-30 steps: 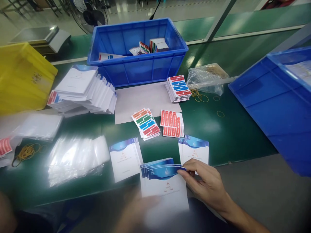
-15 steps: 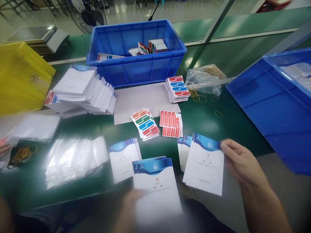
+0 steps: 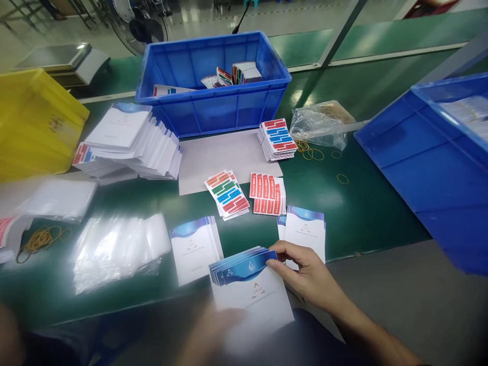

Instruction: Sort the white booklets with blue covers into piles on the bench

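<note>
Booklets (image 3: pixel 249 290), a fanned white stack with blue tops, sit low in our head view, at the near edge of the green table (image 3: pixel 366 203). Our right hand (image 3: pixel 308 277) pinches the stack's top right corner between thumb and fingertips. Our left hand (image 3: pixel 213 330) lies blurred under the stack's lower edge; we cannot tell its grip. Two smaller booklet piles (image 3: pixel 194 249) (image 3: pixel 307 229) lie just beside the stack, left and right. Coloured label sheets (image 3: pixel 226 193) and a blue crate (image 3: pixel 213 76) lie farther back.
</note>
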A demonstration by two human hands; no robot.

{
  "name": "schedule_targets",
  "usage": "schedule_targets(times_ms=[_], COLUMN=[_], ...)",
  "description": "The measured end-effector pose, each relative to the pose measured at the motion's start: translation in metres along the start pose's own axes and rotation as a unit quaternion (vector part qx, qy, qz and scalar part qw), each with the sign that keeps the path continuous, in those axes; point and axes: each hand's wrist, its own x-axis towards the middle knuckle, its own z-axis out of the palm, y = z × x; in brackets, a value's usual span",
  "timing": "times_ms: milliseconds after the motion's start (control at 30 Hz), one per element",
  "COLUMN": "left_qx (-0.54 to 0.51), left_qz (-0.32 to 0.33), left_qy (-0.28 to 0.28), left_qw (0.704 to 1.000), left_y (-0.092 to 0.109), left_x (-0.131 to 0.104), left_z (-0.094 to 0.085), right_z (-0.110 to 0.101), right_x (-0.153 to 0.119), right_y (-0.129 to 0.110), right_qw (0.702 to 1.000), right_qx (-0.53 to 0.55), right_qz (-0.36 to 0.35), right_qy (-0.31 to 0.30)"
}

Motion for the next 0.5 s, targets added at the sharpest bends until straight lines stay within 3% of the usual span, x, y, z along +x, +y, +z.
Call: schedule_targets(times_ms=[100,200,400,500], left_qx=[-0.004,-0.008,-0.004,-0.003], left_qz=[-0.005,-0.005,-0.006,-0.008], left_qy=[0.004,0.004,-0.001,-0.003], left_qw=[1.0,1.0,1.0,1.0], left_y=[-0.002,-0.003,-0.004,-0.003], left_x=[0.003,0.006,0.008,0.007], left_z=[-0.002,-0.002,-0.004,-0.005], right_z=[0.004,0.007,0.012,0.012], right_x=[-0.005,-0.009,-0.007,-0.006], right_y=[0.001,0.004,0.004,0.002], right_qw=[0.997,0.993,0.995,0.997], right_qx=[-0.033,-0.049,-0.027,-0.017], right_qz=[-0.045,-0.079,-0.027,-0.021], right_qy=[0.059,0.069,0.09,0.073])
